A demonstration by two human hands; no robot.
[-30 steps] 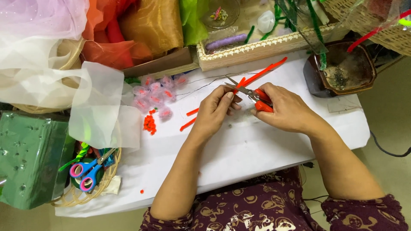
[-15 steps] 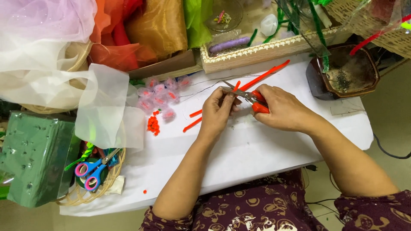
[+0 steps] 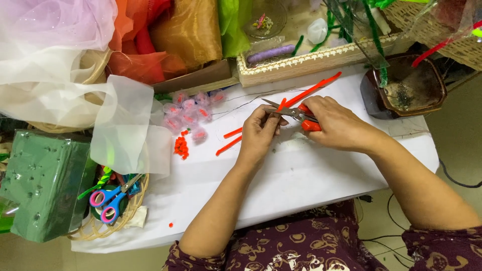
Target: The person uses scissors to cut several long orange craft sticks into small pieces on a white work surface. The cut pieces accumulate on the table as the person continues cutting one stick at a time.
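My right hand (image 3: 341, 123) grips the snips (image 3: 291, 111), blades open leftward; my left hand (image 3: 261, 133) pinches a short orange stem piece (image 3: 281, 104) between them, near the counter's far edge.

our two bare hands, left hand (image 3: 262, 131) and right hand (image 3: 337, 124), no rings or watch we can spot, bare forearms, short dark maroon sleeves, same fabric on our lap, tan floral swirls

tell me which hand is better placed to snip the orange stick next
Right, probably. The right hand holds the scissors, blades open at the short orange stick pinched by the left hand, which only steadies it.
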